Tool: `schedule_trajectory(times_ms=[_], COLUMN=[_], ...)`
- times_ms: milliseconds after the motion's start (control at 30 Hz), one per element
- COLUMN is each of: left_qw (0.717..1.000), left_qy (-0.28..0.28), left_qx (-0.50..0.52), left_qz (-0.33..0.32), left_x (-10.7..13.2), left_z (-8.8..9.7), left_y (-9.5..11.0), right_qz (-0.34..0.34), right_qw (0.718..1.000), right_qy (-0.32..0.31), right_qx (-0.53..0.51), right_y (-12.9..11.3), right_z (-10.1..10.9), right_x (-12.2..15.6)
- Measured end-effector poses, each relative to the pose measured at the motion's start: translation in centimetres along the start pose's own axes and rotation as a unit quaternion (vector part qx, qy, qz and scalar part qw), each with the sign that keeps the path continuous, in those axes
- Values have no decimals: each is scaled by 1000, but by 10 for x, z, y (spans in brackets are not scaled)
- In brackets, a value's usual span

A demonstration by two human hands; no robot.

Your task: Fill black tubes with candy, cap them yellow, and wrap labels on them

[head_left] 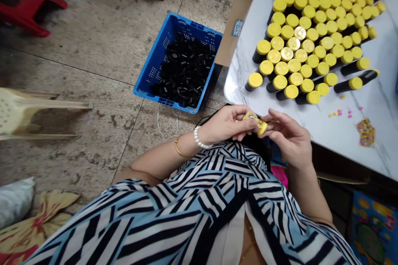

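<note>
My left hand (225, 124) and my right hand (289, 134) meet in front of my chest, both pinched on one small yellow cap (258, 124). The left wrist wears a white bead bracelet and a thin gold bangle. Just beyond the hands, a white marble table (379, 107) carries several black tubes with yellow caps (306, 37), stood close together in rows. Two more capped tubes lie on their sides at the right edge of the group.
On the tiled floor to the left of the table stands a blue plastic crate (155, 62) full of small black parts. A beige plastic chair (18, 112) and a red stool (27, 4) are further left. Small pink and yellow bits and a sticker sheet (366, 131) lie on the table.
</note>
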State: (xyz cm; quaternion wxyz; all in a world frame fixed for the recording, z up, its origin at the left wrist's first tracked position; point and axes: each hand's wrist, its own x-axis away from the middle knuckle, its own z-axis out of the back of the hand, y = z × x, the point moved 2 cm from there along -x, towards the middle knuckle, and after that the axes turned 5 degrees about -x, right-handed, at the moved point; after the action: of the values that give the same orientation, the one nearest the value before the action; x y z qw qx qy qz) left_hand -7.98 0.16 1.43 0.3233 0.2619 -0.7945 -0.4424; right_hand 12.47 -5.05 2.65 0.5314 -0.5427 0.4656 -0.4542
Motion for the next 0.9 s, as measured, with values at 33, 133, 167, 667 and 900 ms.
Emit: schedule_trajectory(times_ms=[33, 133, 167, 667, 900], left_qw=[1000, 998, 997, 984, 989], left_qy=[-9, -29, -26, -12, -64], left_qx=[12, 50, 64, 162, 88], left_qz=[11, 38, 43, 78, 99], left_x=[-1, -3, -3, 0, 6], left_z=[-1, -4, -5, -13, -5], left_y=[-3, -12, -15, -15, -22], right_qz=[14, 60, 72, 185, 175], right_qw=[1000, 996, 995, 948, 924], right_qy=[-5, 13, 30, 44, 101], right_qx=[16, 58, 63, 257, 325], right_y=[-1, -1, 0, -15, -64], right_z=[1, -4, -7, -29, 47], right_x=[-1, -2, -3, 6, -56])
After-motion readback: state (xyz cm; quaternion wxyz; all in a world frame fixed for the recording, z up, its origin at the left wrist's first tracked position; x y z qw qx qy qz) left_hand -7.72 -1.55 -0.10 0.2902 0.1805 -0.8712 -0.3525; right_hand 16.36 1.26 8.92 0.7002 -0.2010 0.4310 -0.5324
